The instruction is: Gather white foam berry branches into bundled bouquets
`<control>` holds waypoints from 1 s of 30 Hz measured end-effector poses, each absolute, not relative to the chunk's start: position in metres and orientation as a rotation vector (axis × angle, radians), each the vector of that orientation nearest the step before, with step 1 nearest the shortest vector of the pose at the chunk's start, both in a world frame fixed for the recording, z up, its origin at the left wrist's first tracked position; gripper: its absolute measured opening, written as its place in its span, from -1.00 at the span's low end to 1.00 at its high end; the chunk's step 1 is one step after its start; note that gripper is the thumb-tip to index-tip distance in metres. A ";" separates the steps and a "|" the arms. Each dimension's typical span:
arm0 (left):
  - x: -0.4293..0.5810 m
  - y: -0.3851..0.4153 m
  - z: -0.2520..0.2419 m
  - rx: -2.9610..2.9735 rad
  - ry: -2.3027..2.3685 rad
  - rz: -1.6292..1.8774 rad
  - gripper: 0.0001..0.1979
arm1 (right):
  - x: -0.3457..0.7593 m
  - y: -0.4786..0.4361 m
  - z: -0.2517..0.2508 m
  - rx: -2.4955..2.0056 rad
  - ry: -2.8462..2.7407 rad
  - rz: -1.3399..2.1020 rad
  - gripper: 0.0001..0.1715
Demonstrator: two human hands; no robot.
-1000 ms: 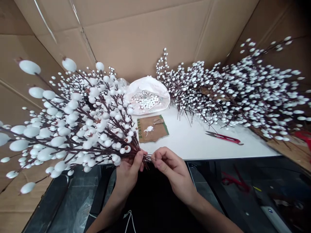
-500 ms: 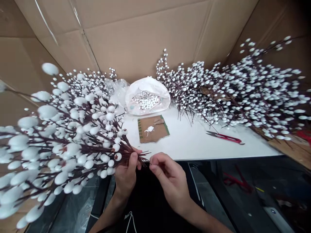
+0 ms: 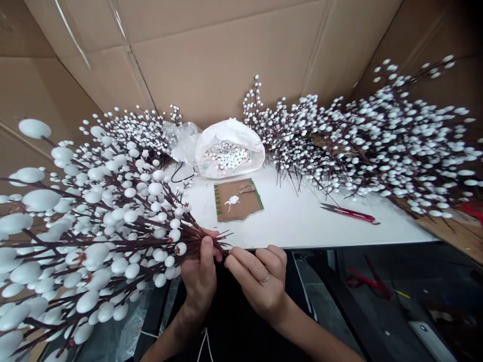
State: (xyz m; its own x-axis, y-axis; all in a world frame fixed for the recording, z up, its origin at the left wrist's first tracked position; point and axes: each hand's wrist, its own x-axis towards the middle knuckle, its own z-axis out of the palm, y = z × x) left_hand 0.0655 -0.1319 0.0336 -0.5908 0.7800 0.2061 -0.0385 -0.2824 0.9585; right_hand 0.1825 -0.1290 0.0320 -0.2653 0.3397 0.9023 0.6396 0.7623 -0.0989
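My left hand (image 3: 200,271) is closed around the brown stems of a large bunch of white berry branches (image 3: 113,226), which spreads out to the left. The thumb lies across the stems, and their cut ends poke out to the right of it. Close by those ends, my right hand (image 3: 260,281) is turned with its back up, a ring on one finger. Its fingers are curled and pressed together at the stem tips; whatever they pinch is hidden behind them.
On the white table (image 3: 294,221) lie a piece of cardboard (image 3: 241,208) with a white blob and red-handled thread snips (image 3: 349,213). Behind stands a white bag (image 3: 230,128) of loose berries. More berry branches (image 3: 339,141) fill the right; cardboard walls (image 3: 226,65) enclose the back.
My right hand has rolled over from palm side showing to back up and moved slightly left against the stem ends. The bunch has turned a little in my left hand.
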 end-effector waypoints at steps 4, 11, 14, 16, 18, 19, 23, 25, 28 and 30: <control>0.072 -0.132 0.034 0.886 1.390 1.930 -0.80 | 0.177 -0.127 0.020 -0.785 -1.775 -0.327 -0.81; 0.080 -0.130 0.039 0.796 1.297 1.986 -0.81 | 0.162 -0.124 -0.001 -0.809 -1.611 -0.224 -0.83; 0.080 -0.130 0.043 0.653 1.156 2.015 -0.85 | 0.159 -0.120 -0.004 -0.797 -1.586 -0.194 -0.86; 0.079 -0.130 0.045 0.586 1.096 2.015 -0.85 | 0.160 -0.117 -0.004 -0.769 -1.574 -0.239 -0.89; 0.078 -0.129 0.047 0.541 1.067 1.998 -0.86 | 0.162 -0.113 -0.002 -0.728 -1.608 -0.308 -0.91; 0.077 -0.129 0.047 0.524 1.054 1.990 -0.86 | 0.164 -0.112 0.000 -0.708 -1.630 -0.344 -0.91; 0.077 -0.129 0.049 0.496 1.013 1.983 -0.87 | 0.169 -0.107 0.008 -0.653 -1.646 -0.455 -0.88; 0.077 -0.130 0.050 0.506 1.018 1.989 -0.87 | 0.169 -0.106 0.010 -0.626 -1.638 -0.508 -0.86; 0.078 -0.132 0.050 0.526 1.034 1.977 -0.87 | 0.171 -0.104 0.008 -0.599 -1.626 -0.577 -0.86; 0.078 -0.133 0.049 0.540 1.039 1.951 -0.88 | 0.175 -0.103 0.005 -0.601 -1.639 -0.569 -0.88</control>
State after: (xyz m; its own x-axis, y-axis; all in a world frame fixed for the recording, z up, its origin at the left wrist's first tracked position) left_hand 0.0776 -0.1332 0.0491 -0.5545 0.8321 -0.0128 -0.4751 -0.3039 0.8258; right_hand 0.1745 -0.1029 0.0048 -0.1270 0.0696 0.9895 0.6676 0.7438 0.0333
